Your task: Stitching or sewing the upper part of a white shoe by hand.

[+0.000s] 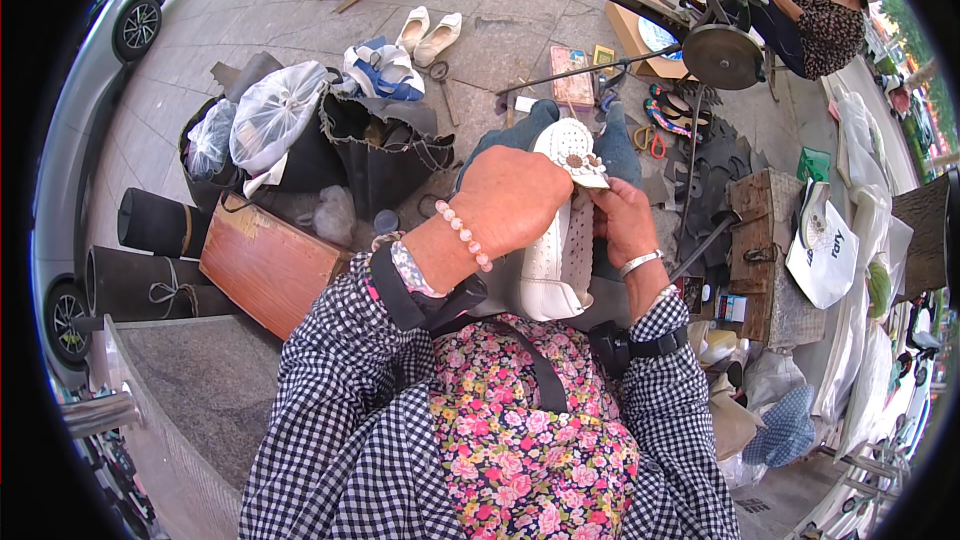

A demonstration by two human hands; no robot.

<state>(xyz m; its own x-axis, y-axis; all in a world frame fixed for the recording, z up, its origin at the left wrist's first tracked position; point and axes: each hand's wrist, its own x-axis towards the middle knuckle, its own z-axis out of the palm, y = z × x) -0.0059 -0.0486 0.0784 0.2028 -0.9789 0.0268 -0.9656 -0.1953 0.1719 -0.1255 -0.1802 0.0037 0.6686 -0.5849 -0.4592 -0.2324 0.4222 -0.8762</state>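
A white perforated shoe (546,285) lies over my lap, its heel end toward me and its toe pointing away. White flower trim (577,162) with brownish centres decorates the toe part. My left hand (515,205) is closed in a fist at the shoe's left side, beside the trim; its fingertips are hidden. On the other side, my right hand (626,222) pinches the shoe's edge just below the trim between thumb and fingers.
Black bags (375,145) and a reddish-brown wooden board (265,265) are at left. White shoes (438,38) and orange-handled scissors (657,145) lie ahead. A hand-cranked machine (722,55), a wooden chest (765,250) and a seated person (835,25) are at right.
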